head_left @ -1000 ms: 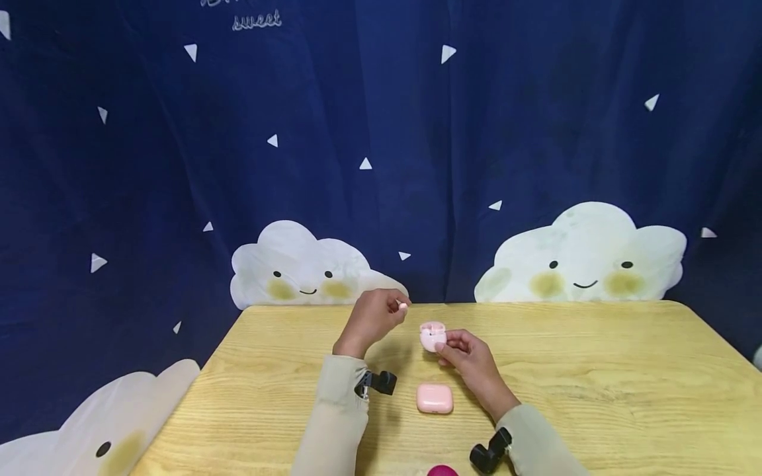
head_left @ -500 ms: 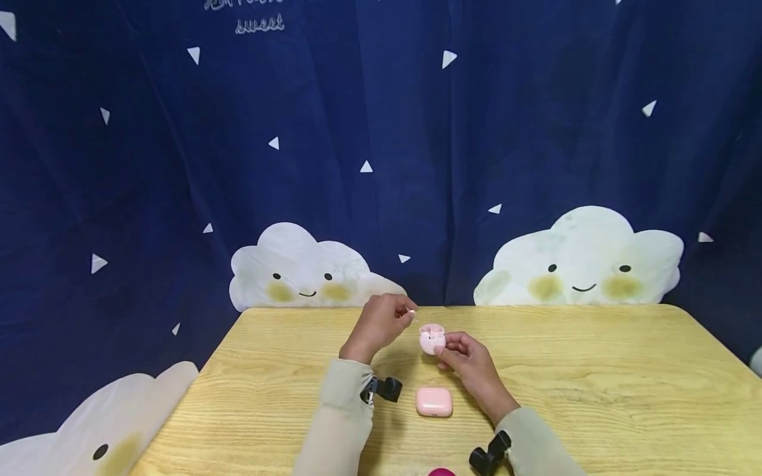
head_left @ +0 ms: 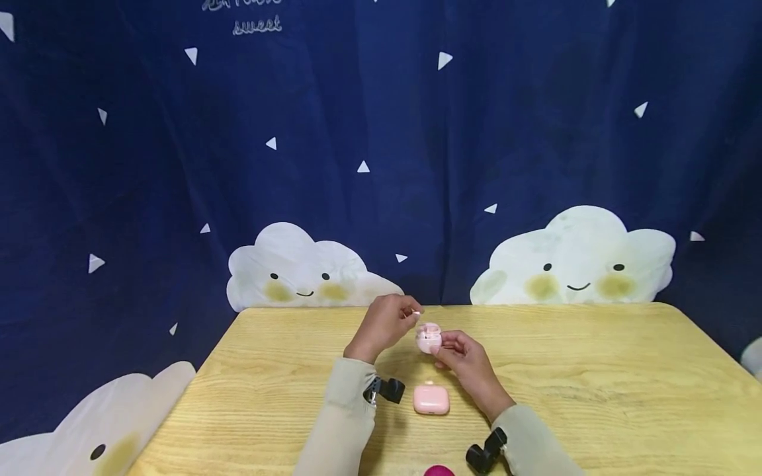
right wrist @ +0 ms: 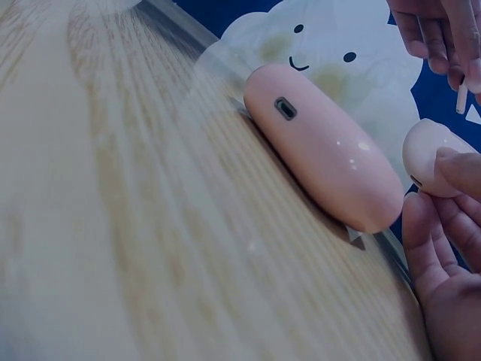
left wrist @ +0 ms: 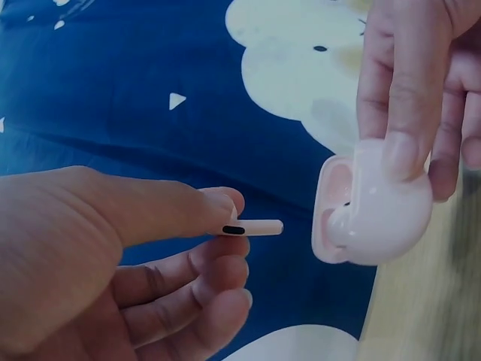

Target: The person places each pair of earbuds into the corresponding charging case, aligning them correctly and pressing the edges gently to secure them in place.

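My left hand (head_left: 385, 324) pinches a small white earbud (left wrist: 259, 227) between thumb and forefinger, its stem pointing toward the case. My right hand (head_left: 470, 363) holds an opened pale pink earbud case (head_left: 428, 340) by its side, above the table. In the left wrist view, one hollow of this case is vacant and a rounded white earbud (left wrist: 340, 226) shows in the other. A short gap lies between the pinched stem and the case. A second pink case (head_left: 431, 400), lid closed, lies on the table nearer the body. A small pale piece (head_left: 429, 382) shows at its far edge.
The wooden table (head_left: 595, 383) reaches to a dark blue curtain (head_left: 381, 132) with cloud prints. At the near edge a round magenta thing (head_left: 439, 471) is partly in view. Black wrist cameras (head_left: 487, 451) sit on both sleeves.
My left hand has moved right with the pinched earbud, closer to the opened case. The right hand stays nearly in place. The small pale piece behind the closed case now shows.
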